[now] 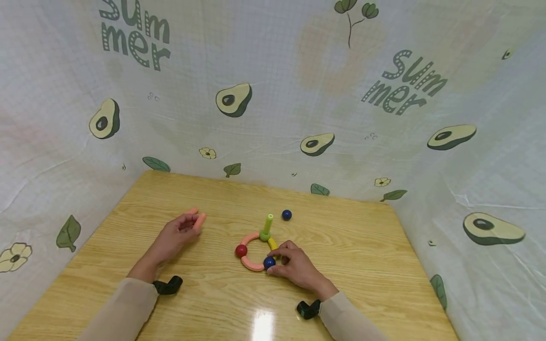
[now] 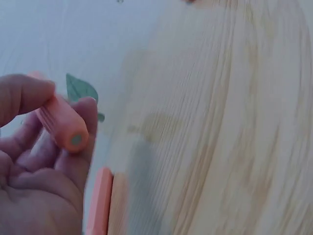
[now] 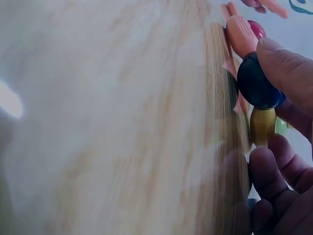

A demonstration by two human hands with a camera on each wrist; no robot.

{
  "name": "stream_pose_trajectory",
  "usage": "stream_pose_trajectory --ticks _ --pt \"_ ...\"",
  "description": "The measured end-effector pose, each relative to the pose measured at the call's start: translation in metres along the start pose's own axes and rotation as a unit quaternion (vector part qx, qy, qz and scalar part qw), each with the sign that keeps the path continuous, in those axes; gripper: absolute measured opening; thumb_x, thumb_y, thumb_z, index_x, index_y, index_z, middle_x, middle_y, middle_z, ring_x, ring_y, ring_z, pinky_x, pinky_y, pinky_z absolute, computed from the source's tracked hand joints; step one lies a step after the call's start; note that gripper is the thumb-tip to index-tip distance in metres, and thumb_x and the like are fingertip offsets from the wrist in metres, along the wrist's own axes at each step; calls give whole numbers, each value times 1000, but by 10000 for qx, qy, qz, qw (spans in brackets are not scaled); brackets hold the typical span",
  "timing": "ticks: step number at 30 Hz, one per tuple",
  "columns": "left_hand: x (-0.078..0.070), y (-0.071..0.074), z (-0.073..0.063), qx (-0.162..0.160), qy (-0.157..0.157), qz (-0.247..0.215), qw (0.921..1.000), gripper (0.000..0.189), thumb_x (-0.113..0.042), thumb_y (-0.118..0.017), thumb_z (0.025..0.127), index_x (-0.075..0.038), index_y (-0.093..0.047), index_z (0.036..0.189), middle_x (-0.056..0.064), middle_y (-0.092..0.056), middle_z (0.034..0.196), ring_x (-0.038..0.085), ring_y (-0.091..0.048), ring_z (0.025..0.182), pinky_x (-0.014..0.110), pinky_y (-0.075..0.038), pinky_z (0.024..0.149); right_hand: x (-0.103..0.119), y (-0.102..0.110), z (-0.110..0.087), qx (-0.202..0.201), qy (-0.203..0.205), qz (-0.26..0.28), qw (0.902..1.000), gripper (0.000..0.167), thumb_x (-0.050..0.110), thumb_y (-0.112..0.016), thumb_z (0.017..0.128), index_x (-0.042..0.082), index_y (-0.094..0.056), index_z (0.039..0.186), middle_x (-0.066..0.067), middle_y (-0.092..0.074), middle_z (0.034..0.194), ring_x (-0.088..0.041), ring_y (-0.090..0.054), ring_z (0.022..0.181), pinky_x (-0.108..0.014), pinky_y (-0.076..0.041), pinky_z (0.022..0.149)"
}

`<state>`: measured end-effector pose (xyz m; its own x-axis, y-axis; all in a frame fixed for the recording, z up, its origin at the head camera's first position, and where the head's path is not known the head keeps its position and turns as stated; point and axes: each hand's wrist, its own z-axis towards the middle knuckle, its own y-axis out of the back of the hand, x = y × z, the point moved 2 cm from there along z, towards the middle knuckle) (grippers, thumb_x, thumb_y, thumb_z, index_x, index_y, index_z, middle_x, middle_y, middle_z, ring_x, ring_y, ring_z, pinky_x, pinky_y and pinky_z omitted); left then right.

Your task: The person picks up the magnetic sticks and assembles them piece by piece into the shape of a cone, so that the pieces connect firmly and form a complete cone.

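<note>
My left hand (image 1: 177,235) pinches a straight pink stick (image 2: 66,120) between thumb and fingers, raised over the table at left. Another pink stick (image 2: 100,201) lies on the table beyond it. Right of centre, my right hand (image 1: 300,269) grips a dark blue ball (image 1: 269,263), thumb on the ball and fingers by the yellow curved piece (image 1: 272,244). That ball is part of a ring with two pink curved pieces (image 1: 252,266), a red ball (image 1: 241,250) and a green ball (image 1: 265,235). From the green ball a light green stick (image 1: 268,223) stands up.
A loose blue ball (image 1: 286,215) sits behind the ring, to the right of the green stick. The wooden table (image 1: 350,246) is bounded at the back and sides by a printed cloth (image 1: 273,118). Dark wrist cameras (image 1: 168,285) are worn on both arms.
</note>
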<state>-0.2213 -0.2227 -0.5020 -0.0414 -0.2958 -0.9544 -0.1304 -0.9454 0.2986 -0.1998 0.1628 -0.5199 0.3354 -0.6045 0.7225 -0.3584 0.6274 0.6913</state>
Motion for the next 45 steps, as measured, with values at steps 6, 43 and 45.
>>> stream_pose_trajectory --ticks 6,43,45 --pt "-9 -19 0 17 -173 -348 9992 53 -27 -69 104 -6 -53 150 21 -63 143 -1 -61 114 13 -49 94 -1 -1 0 -26 33 -1 10000 38 43 -83 92 25 -77 124 4 -55 107 -14 -48 88 -26 -40 76" --pt "-19 -108 4 701 -336 661 9948 41 -30 -77 98 -19 -69 137 -6 -75 112 12 -70 104 34 -57 88 3 -1 0 -153 102 -199 9996 36 45 -82 92 28 -76 122 8 -56 106 -12 -48 84 -27 -40 77" --pt "-17 -109 4 698 -367 800 9937 39 -30 -77 98 -20 -70 135 -8 -75 109 11 -70 102 34 -58 87 3 -2 -1 -163 94 -229 9996 36 46 -82 91 29 -76 122 9 -56 106 -11 -48 84 -27 -39 78"
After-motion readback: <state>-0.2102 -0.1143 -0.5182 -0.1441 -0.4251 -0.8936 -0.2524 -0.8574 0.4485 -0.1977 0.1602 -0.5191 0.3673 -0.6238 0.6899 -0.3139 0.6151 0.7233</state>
